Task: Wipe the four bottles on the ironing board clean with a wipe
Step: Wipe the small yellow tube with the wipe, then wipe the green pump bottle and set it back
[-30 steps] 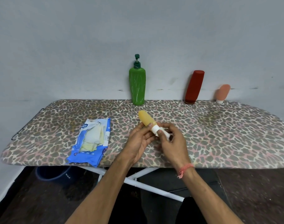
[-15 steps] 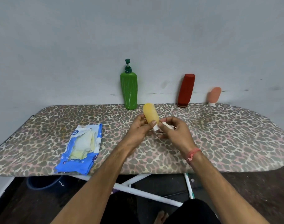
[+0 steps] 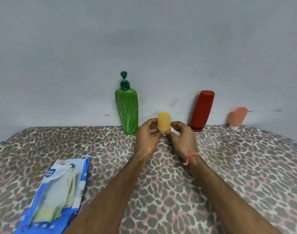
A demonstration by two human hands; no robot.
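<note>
Four bottles show on the leopard-print ironing board (image 3: pixel 228 166), and one of them, the small yellow bottle (image 3: pixel 164 121), is off the surface in both hands. Half a second ago it leaned back toward the left with its rounded end up; now it stands close to upright, and it has been carried farther from the body, so that it sits between the green pump bottle (image 3: pixel 127 112) and the red bottle (image 3: pixel 202 110) at the wall. The left hand (image 3: pixel 148 137) grips its lower body, thumb across the front and fingers curled behind. The right hand (image 3: pixel 182 138) pinches a bunched white wipe (image 3: pixel 174 131) against the bottle's lower end, just beside the left thumb, as it did before. The pink tube (image 3: pixel 238 118) stands cap-down at the far right, apart from the others. The blue wipes packet (image 3: pixel 60 196) lies flat near the board's front left edge. An orange thread (image 3: pixel 191 157) circles the right wrist.
</note>
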